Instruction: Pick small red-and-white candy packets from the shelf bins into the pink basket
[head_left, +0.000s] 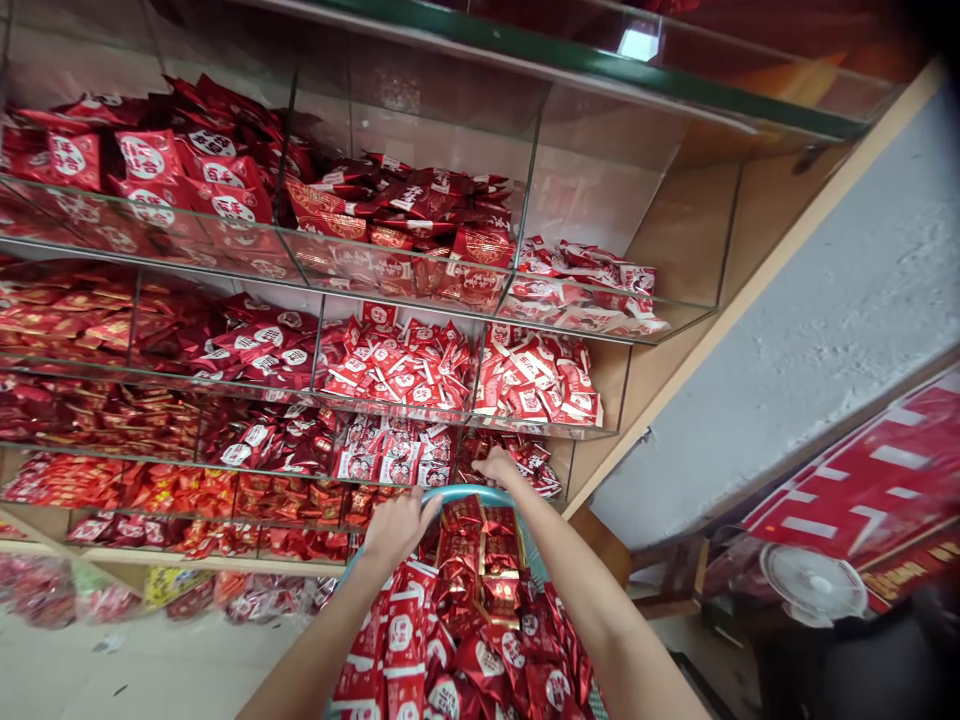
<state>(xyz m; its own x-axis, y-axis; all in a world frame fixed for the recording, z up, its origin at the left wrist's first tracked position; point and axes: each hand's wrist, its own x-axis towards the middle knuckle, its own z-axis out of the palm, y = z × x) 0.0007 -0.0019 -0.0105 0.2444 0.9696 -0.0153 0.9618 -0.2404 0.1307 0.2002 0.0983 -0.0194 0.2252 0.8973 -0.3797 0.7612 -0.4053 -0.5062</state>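
Note:
A teal plastic basket (469,491) stands in front of me, filled with red candy packets (487,665), some long with white labels, some gold-edged. My left hand (396,525) is closed on the basket's rim at its far left, thumb toward the rim. My right hand (501,467) reaches over the rim to the lowest right compartment, beside dark red packets (536,465). Its fingers are curled; whether a packet is between them is hidden. Just left of it, red-and-white packets (401,455) fill another compartment.
Glass-divided shelves (420,400) hold several tiers of red packets. A wooden side panel (739,310) bounds them on the right, then a grey wall (832,300). A white fan (814,582) sits at lower right. Bagged goods (262,597) lie under the shelves.

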